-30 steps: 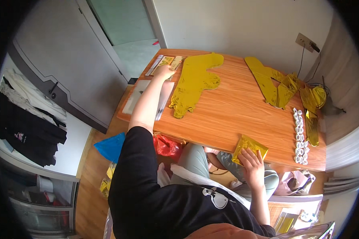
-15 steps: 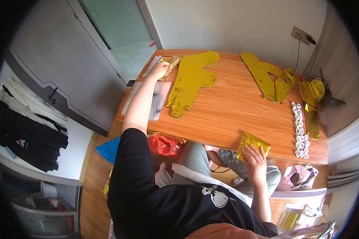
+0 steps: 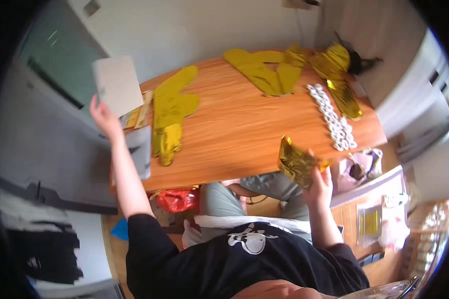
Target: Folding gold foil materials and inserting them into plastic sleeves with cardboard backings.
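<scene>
My left hand (image 3: 106,119) is raised over the far left corner of the table, its fingers closed on the lower left edge of a blank whitish sheet of card or paper (image 3: 120,84). At the near edge on the right, my right hand (image 3: 319,187) grips a folded gold foil balloon (image 3: 297,167), slightly crumpled and lifted up. Between the hands, a flat gold foil balloon (image 3: 172,109) with rounded arms lies on the table. Beneath the raised sheet are small gold and tan packets (image 3: 137,117), partly covered. Clear plastic sleeves (image 3: 140,154) lie nearer, below my left wrist.
Farther back on the wooden table (image 3: 224,134) lie another flat gold foil balloon (image 3: 269,70) and a crumpled gold one (image 3: 341,84). A column of small white coiled pieces (image 3: 332,117) runs along the right side. Under the table edge hangs a red plastic bag (image 3: 177,199).
My left hand has lifted the whitish sheet from the table's left end. My right hand has raised the folded foil off the near edge. The whole view has swung to the right.
</scene>
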`<state>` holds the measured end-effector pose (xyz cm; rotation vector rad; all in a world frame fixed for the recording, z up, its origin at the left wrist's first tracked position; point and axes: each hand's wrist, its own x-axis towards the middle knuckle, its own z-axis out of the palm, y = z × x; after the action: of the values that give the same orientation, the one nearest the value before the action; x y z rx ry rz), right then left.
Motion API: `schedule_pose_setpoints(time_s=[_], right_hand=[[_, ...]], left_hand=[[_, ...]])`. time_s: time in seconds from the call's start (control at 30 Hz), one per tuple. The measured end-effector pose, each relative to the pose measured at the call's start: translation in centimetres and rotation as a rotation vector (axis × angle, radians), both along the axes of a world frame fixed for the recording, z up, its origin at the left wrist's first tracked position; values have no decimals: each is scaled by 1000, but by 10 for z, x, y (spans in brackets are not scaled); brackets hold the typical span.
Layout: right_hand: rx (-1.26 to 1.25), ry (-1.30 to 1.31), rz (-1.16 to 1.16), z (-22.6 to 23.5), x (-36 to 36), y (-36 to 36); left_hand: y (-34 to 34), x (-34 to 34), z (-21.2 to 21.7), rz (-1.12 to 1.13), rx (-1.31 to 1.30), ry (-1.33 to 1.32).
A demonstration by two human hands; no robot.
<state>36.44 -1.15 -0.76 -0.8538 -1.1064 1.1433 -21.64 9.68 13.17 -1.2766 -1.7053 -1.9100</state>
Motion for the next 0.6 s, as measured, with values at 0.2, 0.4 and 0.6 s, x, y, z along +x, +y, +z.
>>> schedule_pose_setpoints(time_s=[0.2,0.4,0.6], right_hand=[[-429,748,-29,32,27,14],[-502,758,-126,17,74,-3],[-313,816,-266,-2,149,-34]], left_hand=[[-12,120,-73,-556,-473,-177],[-37,237,-110,-820,-962,-48],[-33,292,-85,-414,-754,772]])
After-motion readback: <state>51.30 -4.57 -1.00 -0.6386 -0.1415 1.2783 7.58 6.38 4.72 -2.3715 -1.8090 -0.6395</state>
